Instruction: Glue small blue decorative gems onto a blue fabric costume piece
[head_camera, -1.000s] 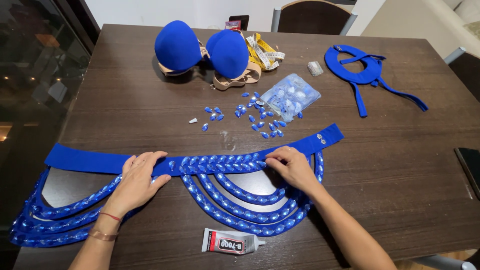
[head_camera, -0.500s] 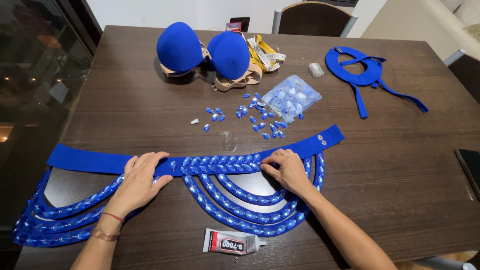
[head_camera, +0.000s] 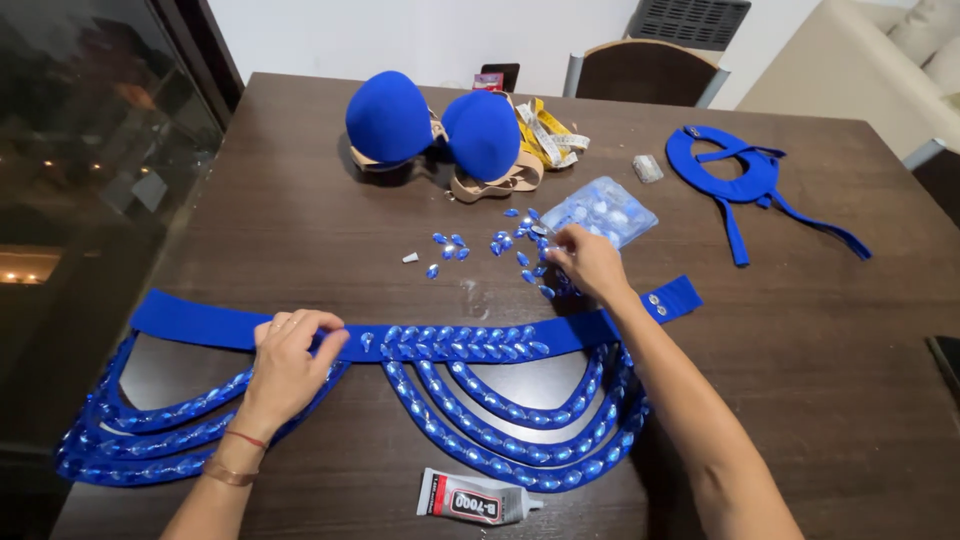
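Observation:
A long blue fabric belt (head_camera: 190, 322) lies across the near side of the dark wooden table (head_camera: 300, 210), with hanging loops of blue gems (head_camera: 500, 440) below it. My left hand (head_camera: 290, 355) rests on the belt's left part, fingers curled against the fabric. My right hand (head_camera: 588, 262) is further back, fingertips among the loose blue teardrop gems (head_camera: 450, 245) scattered beside a clear plastic bag of gems (head_camera: 605, 210). Whether it pinches a gem is hidden.
A blue padded bra top (head_camera: 435, 128) and a yellow measuring tape (head_camera: 548, 135) lie at the back. At the right sits a blue strap piece (head_camera: 745, 180). A glue tube (head_camera: 475, 497) rests at the near edge. A chair (head_camera: 650, 72) stands behind the table.
My right hand has lifted off the belt's right part and moved back to the loose gems near the bag. My left hand stays on the belt.

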